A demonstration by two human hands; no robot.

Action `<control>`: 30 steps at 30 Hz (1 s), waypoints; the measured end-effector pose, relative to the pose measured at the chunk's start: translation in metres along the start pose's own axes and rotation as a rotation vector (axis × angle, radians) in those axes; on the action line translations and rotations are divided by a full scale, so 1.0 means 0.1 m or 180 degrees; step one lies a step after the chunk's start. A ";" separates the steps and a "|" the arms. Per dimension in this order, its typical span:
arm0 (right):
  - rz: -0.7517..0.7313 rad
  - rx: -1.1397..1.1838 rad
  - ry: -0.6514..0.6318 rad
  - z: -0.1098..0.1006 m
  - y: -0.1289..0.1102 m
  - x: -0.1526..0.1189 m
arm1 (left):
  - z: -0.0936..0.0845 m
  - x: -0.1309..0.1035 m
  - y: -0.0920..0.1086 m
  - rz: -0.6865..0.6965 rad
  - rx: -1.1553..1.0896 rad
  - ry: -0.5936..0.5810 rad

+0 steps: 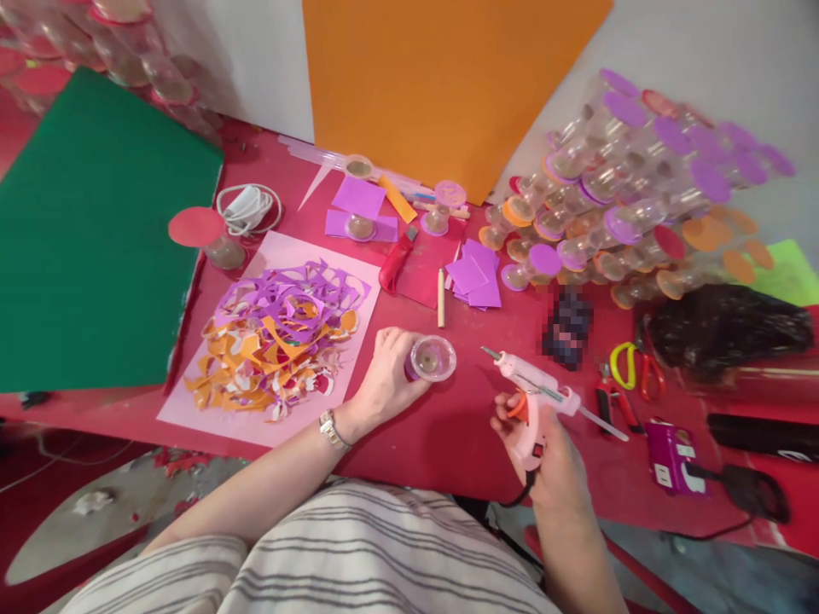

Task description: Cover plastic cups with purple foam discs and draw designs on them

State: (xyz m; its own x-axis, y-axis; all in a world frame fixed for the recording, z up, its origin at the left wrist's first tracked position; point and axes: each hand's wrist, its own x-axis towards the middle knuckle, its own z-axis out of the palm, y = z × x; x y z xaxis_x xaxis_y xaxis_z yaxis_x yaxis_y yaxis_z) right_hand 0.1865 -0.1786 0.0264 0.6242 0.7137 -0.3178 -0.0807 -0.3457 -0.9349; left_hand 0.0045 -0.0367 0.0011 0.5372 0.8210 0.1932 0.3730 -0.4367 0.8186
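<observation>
Head view: the right hand (554, 452) is wrapped around the handle of a pale pink glue gun (534, 379), fingers by its orange trigger (518, 408), while the left hand (392, 368) is closed on the side of a clear plastic cup (433, 358), seen end-on. The cup is in front of the person's body, to the left of the gun's nozzle (490, 352) and apart from it; whether it touches the red table (441, 443) I cannot tell. Just beyond the cup lie a light wooden stick (441, 298), a fan of purple paper pieces (481, 286) and a red-handled tool (397, 260). Left of the left hand, a pale pink sheet (221, 426) carries a heap of purple, orange and white scraps (281, 333). To the right of the glue gun are red-handled pliers (615, 401) and a purple power block (676, 459). Farther out, clear cups with coloured discs (630, 188) are piled at the right, a green sheet (95, 256) covers the left side, and an orange panel (448, 85) stands at the back.
</observation>
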 end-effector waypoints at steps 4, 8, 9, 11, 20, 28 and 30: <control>0.0346 -0.0096 0.0353 -0.14 0.01 0.13 | 0.00 0.02 -0.01 0.0095 0.0094 -0.0115; 0.0332 -0.0591 0.0400 -0.25 0.09 0.23 | -0.01 0.04 -0.01 0.0154 0.0119 -0.0181; 0.0280 -0.0658 0.0395 -0.27 0.11 0.26 | -0.01 0.04 0.00 0.0154 0.0111 -0.0193; 0.0194 -0.0734 0.0388 -0.30 0.14 0.30 | -0.01 0.04 0.00 0.0129 0.0091 -0.0207; 0.0072 -0.0962 0.0368 -0.37 0.10 0.27 | -0.01 0.02 -0.02 0.0155 0.0073 -0.0370; -0.0217 -0.2031 0.0621 -0.53 -0.04 0.11 | -0.01 0.01 0.01 0.0258 -0.0025 -0.0479; -0.0681 -0.2478 0.0647 -0.51 -0.18 0.14 | -0.02 0.01 0.02 0.0283 -0.0078 -0.0463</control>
State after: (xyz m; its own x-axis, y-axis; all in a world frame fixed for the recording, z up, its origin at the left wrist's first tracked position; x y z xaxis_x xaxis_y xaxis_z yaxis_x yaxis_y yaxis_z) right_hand 0.2361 -0.1935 0.0470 0.6991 0.7138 -0.0410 0.5696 -0.5908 -0.5714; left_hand 0.0044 -0.0364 0.0036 0.6718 0.7169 0.1865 0.3015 -0.4947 0.8151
